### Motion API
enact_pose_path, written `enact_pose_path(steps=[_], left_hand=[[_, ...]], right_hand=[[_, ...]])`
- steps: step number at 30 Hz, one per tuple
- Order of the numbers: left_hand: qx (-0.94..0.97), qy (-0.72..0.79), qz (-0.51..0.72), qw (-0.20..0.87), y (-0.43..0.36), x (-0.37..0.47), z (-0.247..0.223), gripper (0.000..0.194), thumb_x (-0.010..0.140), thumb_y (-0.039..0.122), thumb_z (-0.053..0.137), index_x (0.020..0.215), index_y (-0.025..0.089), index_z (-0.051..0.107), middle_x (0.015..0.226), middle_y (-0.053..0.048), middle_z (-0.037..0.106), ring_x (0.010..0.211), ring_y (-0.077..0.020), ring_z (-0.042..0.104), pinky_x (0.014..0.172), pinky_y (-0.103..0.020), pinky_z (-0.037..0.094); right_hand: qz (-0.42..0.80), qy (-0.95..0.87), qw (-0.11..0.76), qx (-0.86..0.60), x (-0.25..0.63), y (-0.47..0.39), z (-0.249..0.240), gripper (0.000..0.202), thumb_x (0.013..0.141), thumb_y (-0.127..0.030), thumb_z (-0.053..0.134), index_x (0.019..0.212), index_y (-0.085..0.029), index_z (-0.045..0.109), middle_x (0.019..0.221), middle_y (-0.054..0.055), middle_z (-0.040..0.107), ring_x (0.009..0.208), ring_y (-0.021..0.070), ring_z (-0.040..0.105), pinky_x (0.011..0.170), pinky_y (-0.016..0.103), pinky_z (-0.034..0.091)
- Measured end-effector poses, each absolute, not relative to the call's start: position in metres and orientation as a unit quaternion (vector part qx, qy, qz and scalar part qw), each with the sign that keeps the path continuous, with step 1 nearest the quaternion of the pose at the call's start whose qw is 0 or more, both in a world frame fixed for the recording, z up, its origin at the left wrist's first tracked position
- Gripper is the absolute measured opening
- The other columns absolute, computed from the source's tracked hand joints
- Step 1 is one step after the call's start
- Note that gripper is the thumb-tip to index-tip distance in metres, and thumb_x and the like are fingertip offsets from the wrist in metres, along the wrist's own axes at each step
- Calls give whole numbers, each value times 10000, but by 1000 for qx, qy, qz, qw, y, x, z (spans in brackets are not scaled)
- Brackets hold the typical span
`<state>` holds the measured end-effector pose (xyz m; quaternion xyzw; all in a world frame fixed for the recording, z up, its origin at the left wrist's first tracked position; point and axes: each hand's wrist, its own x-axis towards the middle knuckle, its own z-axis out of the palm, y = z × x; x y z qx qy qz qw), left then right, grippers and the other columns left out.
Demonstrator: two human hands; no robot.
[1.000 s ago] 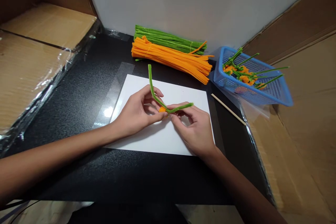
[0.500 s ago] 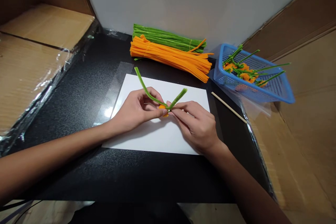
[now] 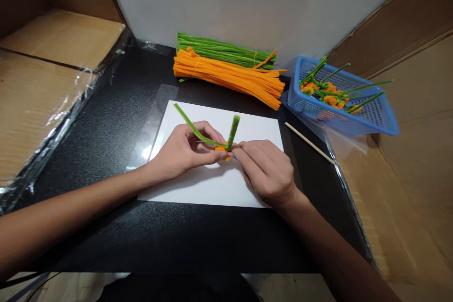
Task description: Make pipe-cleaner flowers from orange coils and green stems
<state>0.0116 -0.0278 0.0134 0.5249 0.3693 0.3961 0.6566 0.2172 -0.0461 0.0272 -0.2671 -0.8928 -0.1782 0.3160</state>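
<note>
Pipe cleaner [image 3: 233,131], green and fuzzy, quantity one, is bent into a V above the white paper [image 3: 208,188], its bend against one orange piece [image 3: 222,149]. Left hand [image 3: 180,152]: thumb and fingers pinch the orange piece, partly hiding it. Right hand [image 3: 268,170]: fingertips drawn together beside the bend; whether they grip cannot be told. Beyond the paper, on the black table [image 3: 106,113], lie two fuzzy bundles: the orange bundle [image 3: 226,75] partly covers the green bundle [image 3: 222,50]. To the right: one slim, pale stick [image 3: 309,142] and one blue perforated basket [image 3: 318,108] holding orange-and-green pieces [image 3: 331,100], overlapping, count unclear.
</note>
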Motion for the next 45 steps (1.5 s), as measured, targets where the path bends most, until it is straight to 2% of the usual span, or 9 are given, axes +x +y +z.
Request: enact_pose_path(steps=[7,11,19,25,30,33,36,40,45], left_hand=[[569,364,408,614,-27,12,15,183,744,186,831,851,136,690,895,-35,731,797,-122,694,743,-215,567],[577,360,428,596,-27,12,15,147,741,160,823,788,140,685,892,-27,728,790,-106,675,735,-199,558],[568,391,396,607,-29,12,18,182,745,248,846,850,157,727,855,-33,754,771,-133,706,704,-213,568],[612,375,400,570,-30,13,20,140,755,192,817,839,154,711,881,-36,758,808,-138,709,752,-229,577],[633,383,444,506,-34,15,19,122,739,132,809,786,158,700,893,-36,736,822,-133,694,748,-222,567],[626,382,482,479,-37,17,14,113,744,113,795,746,160,692,892,-37,716,832,-136,690,744,-229,577],[643,358,497,460,-39,17,10,84,768,127,783,784,163,709,914,-45,709,829,-147,696,741,-256,587],[722,334,483,366,-41,13,10,68,795,159,775,850,168,736,958,-65,713,868,-164,697,779,-283,575],[755,344,474,294,-43,13,13,42,810,184,758,822,187,718,934,-60,726,826,-164,698,738,-282,567]], right_hand=[[-216,-887,315,-259,217,-46,27,145,944,-119,587,1066,-112,666,810,112,749,707,218,659,584,348,460],[-217,-884,319,-265,220,-46,28,185,940,-129,606,1116,-129,664,829,96,751,727,210,668,604,340,466],[-210,-887,321,-256,222,-44,30,102,944,-127,607,1013,-90,673,817,119,753,724,218,662,601,350,482],[-236,-885,301,-266,218,-44,28,115,964,-117,553,959,-130,667,773,88,718,688,201,593,570,342,422],[-243,-882,267,-303,212,-47,28,106,943,-91,567,963,-99,671,783,97,683,688,206,515,598,348,403],[-156,-877,269,-366,207,-50,26,102,954,-99,565,930,-102,664,789,97,658,726,209,522,638,341,421],[-67,-861,282,-418,203,-53,25,170,979,-114,519,869,-130,647,770,82,622,738,205,518,667,330,426],[-4,-843,295,-449,201,-58,28,227,980,-128,475,806,-145,620,749,77,598,710,199,508,649,330,407],[295,-732,307,-532,202,-58,34,226,954,-230,527,755,-178,620,671,10,588,582,136,496,547,271,384]])
